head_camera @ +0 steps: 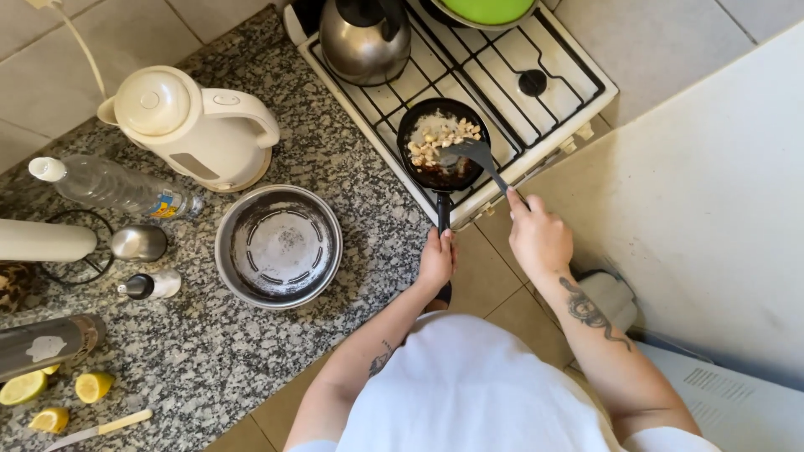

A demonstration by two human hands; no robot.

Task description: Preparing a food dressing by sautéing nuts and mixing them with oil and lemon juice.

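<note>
On the stove (536, 84), at twelve o'clock from the person, sits a small black pan (442, 142) of pale food pieces. Left hand (437, 259) fingers wrap its handle; right hand (538, 238) fingers grip a dark spatula (477, 155) resting in the pan. At nine o'clock, a metal bowl (278, 247) stands on the surface (209, 351).

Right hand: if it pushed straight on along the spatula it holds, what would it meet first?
The right hand points up-left along the black spatula, so it would likely meet the rim of the black frying pan with its pale food pieces. Height above the rim is unclear.
</note>
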